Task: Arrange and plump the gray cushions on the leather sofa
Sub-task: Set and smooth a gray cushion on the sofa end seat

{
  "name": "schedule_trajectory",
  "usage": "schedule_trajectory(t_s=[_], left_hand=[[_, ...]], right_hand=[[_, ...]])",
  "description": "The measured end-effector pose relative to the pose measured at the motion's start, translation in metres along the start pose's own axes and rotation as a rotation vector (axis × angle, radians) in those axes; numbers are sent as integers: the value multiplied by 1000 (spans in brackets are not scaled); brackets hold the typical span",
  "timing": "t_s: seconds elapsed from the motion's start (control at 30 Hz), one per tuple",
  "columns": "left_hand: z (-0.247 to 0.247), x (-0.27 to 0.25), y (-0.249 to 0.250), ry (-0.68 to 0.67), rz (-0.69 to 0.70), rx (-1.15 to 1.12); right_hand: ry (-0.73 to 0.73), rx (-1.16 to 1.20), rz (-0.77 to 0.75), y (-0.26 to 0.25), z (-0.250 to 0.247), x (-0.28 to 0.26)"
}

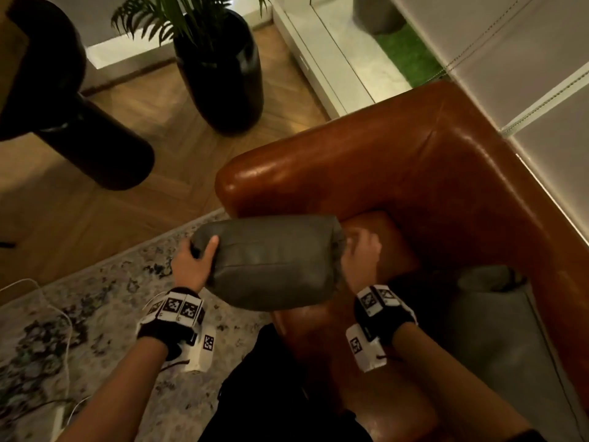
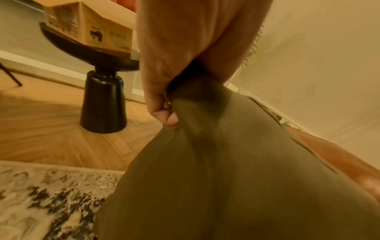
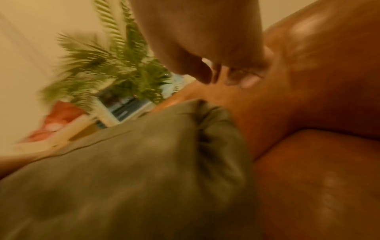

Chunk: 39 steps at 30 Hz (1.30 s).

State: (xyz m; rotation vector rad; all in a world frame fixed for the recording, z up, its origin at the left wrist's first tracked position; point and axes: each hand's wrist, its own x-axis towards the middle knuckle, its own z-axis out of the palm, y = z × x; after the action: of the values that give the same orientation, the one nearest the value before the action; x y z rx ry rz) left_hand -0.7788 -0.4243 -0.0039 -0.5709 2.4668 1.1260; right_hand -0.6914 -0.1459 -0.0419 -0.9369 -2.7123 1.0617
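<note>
I am looking down at a gray cushion (image 1: 271,261) that is being held over the front edge of the leather sofa (image 1: 414,161), just inside its armrest, at the corner where armrest and backrest are meeting. The cushion is looking plump and rounded, almost like a fat roll, with a long seam running across its face and its right end puckering into dark folds. Its cover is looking smooth with a faint sheen.

My left hand (image 1: 192,264) is grasping the cushion's left end: in the left wrist view the fingers (image 2: 164,116) are curling in and pinching a ridge of the gray fabric, which is bunching into a deep crease below them, while the thumb is lying on top in the head view. My right hand (image 1: 361,258) is sitting just beside the cushion's gathered right end, over the seat. In the right wrist view, which is blurring badly, its fingers (image 3: 246,81) are hanging bent above the cushion and apart from the fabric there, so I am reading it as released, holding nothing.

A second gray cushion (image 1: 497,314) is lying on the seat against the backrest, well to the right of the held one. Beyond the armrest a plant in a black pot (image 1: 220,74) is standing on the wooden floor, and a patterned rug (image 1: 95,314) is lying under my left arm.
</note>
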Motion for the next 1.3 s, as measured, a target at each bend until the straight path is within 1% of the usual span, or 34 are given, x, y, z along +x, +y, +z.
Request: schedule_trajectory(t_s=[0.03,0.07,0.1,0.13,0.2,0.27,0.33,0.4,0.43,0.47,0.5,0.53,0.57,0.6,0.63,0.67,0.7,0.73,0.77,0.8,0.83,0.87,0.9,0.93,0.97,1.03,1.1,1.17,1.23,1.3], left_hand=[[-1,3,-1,6,-17,19],[0,4,-1,15,-22,11],[2,3,-1,40,-18,-43],[5,1,-2,89,-5,-130],[12,-7,-7,200,14,-292],[19,-18,-11,243,-35,-340],[24,-24,-16,236,-71,-322],[19,-25,-14,216,-29,-226],[12,-24,-11,214,-1,-170],[2,-22,-8,229,25,-122],[-9,-18,-4,240,43,-88],[-19,-14,0,239,61,-64],[-24,-8,1,233,75,-40],[-25,-4,3,232,97,-1],[-22,0,4,227,127,58],[-14,3,5,217,174,122],[-1,4,6,193,223,188],[13,6,6,157,260,233],[28,5,8,113,264,261],[41,3,11,73,236,272],[52,2,15,53,182,270],[60,0,20,65,131,243],[65,0,24,89,89,206],[67,0,28,104,67,171],[67,1,30,93,52,147],[65,2,31,28,46,151],[64,3,30,-12,85,204],[64,1,29,6,120,251],[63,-2,31,32,142,254],[60,-2,35,31,130,229]], right_hand=[[-79,-7,141,12,-3,7],[-206,29,226,20,-2,11],[-311,73,268,24,0,12],[-350,84,286,24,4,12],[-311,47,302,22,12,8],[-257,87,398,18,18,1],[-218,77,425,19,18,-4],[-189,140,416,27,14,-4],[-196,255,447,32,8,-4],[-208,443,501,34,-2,-4],[-248,665,549,35,-15,-4],[-304,866,566,39,-29,-4],[-370,1013,554,42,-45,-2],[-440,1082,532,43,-60,2],[-495,1096,500,47,-71,7],[-506,1069,499,52,-78,14],[-480,1001,505,56,-81,20],[-413,859,516,60,-79,25],[-315,665,506,64,-75,27],[-189,430,453,65,-69,27],[-53,236,360,65,-64,26],[33,122,258,63,-59,24],[54,62,173,60,-56,23],[32,0,122,54,-56,23],[-12,-70,106,49,-56,25],[-79,-208,140,41,-57,30],[-97,-350,144,34,-58,37],[-111,-470,105,29,-59,46],[-136,-504,63,25,-62,52],[-163,-423,37,30,-67,57]])
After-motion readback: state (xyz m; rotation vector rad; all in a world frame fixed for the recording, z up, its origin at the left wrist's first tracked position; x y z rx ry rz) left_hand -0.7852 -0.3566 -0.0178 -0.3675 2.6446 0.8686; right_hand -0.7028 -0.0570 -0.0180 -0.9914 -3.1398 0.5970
